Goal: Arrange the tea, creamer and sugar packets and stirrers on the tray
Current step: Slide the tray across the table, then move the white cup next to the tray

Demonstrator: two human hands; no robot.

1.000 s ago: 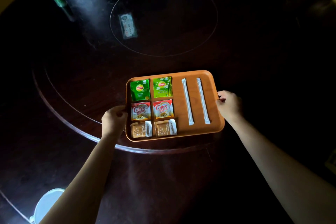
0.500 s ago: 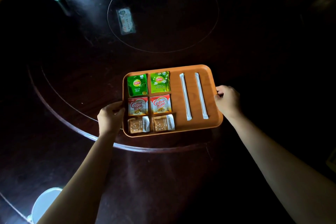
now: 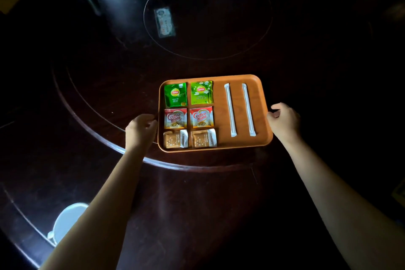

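Evidently the arranging is complete and the step in hand is moving or setting down the loaded tray [image 3: 262, 116]. Both hands grip it by its short sides: the left hand [image 3: 140, 130] is curled around the left rim, beside the creamer and sugar rows, and the right hand [image 3: 285, 119] is closed on the right rim, just beside the outer stirrer. The fingers of each hand wrap under the edge and are mostly hidden.

On the tray's left half, six packets lie flat in a two-by-three grid: two green tea packets [image 3: 175, 94] at the far end, two creamer packets [image 3: 175, 118] in the middle row, and two brown sugar packets [image 3: 175, 140] nearest the person. Neighbouring packets lie close together, and none visibly overlaps. On the right half, two white wrapped stirrers [image 3: 230, 110] lie parallel, running from the far edge toward the near one, apart from each other and from the packets.

The tray lies over the dark surface [image 3: 109, 94], near a raised curved rim [image 3: 135, 153] in it; whether the tray rests on the surface or is held just above cannot be told.

To do this step well, the tray should be kept level and both hands moved together, since the packets and stirrers are light, loose and likely to slide. Any lowering should be slow, with both sides meeting the surface at once, and the grips released only when the tray sits steady. A pale cup [image 3: 68, 219] stands well apart, near the left forearm.
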